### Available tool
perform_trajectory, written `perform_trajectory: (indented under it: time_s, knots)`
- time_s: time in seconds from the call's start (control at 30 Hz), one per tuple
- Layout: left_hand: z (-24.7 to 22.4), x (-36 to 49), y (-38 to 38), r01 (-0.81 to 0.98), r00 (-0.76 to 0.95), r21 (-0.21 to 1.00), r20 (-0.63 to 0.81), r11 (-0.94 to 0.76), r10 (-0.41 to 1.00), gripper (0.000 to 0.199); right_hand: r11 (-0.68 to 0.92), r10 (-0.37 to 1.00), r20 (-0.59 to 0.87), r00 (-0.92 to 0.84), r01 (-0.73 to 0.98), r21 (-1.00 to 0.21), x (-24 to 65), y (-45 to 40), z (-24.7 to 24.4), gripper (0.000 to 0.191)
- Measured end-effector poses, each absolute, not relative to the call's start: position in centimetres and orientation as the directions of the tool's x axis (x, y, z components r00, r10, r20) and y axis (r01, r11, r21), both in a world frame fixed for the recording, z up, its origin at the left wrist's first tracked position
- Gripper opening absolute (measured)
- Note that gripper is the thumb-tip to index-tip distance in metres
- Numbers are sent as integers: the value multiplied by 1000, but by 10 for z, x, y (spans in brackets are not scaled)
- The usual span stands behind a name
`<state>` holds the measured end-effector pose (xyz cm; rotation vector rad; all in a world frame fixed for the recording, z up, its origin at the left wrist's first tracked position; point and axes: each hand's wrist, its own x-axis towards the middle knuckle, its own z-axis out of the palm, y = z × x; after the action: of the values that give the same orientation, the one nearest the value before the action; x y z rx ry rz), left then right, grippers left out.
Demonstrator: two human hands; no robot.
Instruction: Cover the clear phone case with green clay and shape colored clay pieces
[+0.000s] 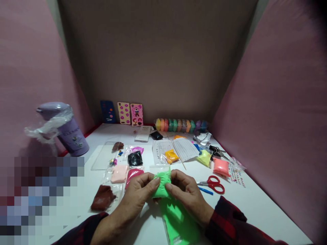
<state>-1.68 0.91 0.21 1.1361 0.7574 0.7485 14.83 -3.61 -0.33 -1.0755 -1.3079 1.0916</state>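
Note:
Between my two hands, above the white table, is a small clear bag of bright green modelling clay point(161, 186). My left hand point(140, 190) grips its left side, thumb pressed on the front. On the right side my right hand point(187, 189) pinches it in the same way, and the clay bulges in creases between the thumbs. Below lies a larger green clay packet point(176, 221), partly shaded by my hands. A magenta clay packet point(134, 175) sits just behind my left hand, partly covered by it. Red-handled scissors point(216, 184) and a blue tool point(205, 191) lie beside my right hand.
Brown point(103, 198), peach point(119, 173), black point(135, 158), orange point(171, 156), yellow point(204, 158) and coral point(221, 167) clay packets lie around. Written sheets point(185, 149) are behind. A purple tumbler point(73, 132) stands left; decorated phone cases point(124, 113) lean at the back.

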Motion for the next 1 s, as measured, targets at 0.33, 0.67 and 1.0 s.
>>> perform_trajectory:
  time_s: [0.33, 0.67, 1.0]
  knots:
    - [2, -17, 11, -146, 519, 955, -149, 259, 842, 32, 174, 984, 174, -41, 6, -985, 149, -34, -9, 24]
    - [4, -19, 12, -144, 458, 970, -110, 196, 882, 21, 241, 970, 232, -74, 166, -956, 147, -37, -6, 22]
    - [3, -19, 9, -125, 488, 981, -68, 147, 870, 23, 211, 977, 213, 11, 83, -974, 148, -36, -6, 28]
